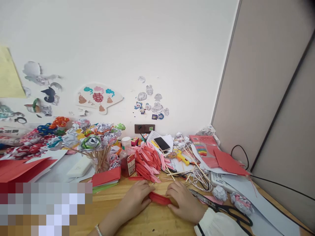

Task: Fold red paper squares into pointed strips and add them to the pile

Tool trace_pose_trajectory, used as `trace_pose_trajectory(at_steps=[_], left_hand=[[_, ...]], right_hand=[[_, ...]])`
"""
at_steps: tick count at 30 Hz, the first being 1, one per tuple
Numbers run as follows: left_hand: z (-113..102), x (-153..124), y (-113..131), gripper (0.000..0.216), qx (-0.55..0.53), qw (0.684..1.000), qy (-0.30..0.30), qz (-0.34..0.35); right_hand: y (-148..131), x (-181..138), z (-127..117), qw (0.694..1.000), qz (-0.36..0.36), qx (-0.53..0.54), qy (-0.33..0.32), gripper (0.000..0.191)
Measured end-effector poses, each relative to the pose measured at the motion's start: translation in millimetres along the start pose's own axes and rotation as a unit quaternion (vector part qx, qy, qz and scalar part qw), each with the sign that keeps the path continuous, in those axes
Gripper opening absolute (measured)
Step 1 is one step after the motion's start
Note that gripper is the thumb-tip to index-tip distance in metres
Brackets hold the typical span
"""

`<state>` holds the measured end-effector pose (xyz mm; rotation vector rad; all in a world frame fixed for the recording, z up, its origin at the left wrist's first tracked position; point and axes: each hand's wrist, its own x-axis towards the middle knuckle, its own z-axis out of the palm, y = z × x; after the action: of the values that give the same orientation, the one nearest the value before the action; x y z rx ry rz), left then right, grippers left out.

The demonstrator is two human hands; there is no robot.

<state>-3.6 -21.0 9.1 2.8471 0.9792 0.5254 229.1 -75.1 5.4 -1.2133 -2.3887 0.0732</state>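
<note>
Both my hands rest on the wooden desk (147, 223) at the bottom centre. My left hand (136, 195) and my right hand (183, 200) press with curled fingers on the two ends of a folded red paper strip (159, 198) lying flat between them. Just behind the hands sits a pile of folded red and pink paper pieces (147, 160). A white sleeve cuff covers my right wrist, and a bracelet shows on my left wrist.
Black scissors (221, 206) lie right of my right hand. Behind are a red-liquid bottle (128, 160), paper flowers on sticks in a jar (98, 144), a phone (161, 143), loose wooden sticks, red sheets (228, 162), crumpled paper balls and black cables. A blurred patch covers the lower left.
</note>
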Motion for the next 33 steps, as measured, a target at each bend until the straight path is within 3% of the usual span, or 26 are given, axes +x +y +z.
trace_pose_trajectory(at_steps=[2,5,12,23,33], left_hand=[[1,1,-1,0.019,0.024,1.0,0.001,-0.02],[0,2,1,0.005,0.054,0.999,-0.008,0.004],[5,2,9,0.006,0.086,0.996,-0.008,0.028],[9,3,14,0.007,-0.015,0.999,-0.002,-0.039],[21,7,22,0.009,-0.087,0.981,0.064,-0.163]], right_hand=[[4,1,5,1.0,-0.001,-0.027,0.012,0.014],[8,3,12,0.998,-0.002,-0.058,0.03,0.011],[11,1,23,0.995,0.072,-0.001,0.065,0.015],[0,2,16,0.984,0.142,0.078,0.078,0.011],[-6,10,16,0.969,0.22,0.09,0.068,0.011]])
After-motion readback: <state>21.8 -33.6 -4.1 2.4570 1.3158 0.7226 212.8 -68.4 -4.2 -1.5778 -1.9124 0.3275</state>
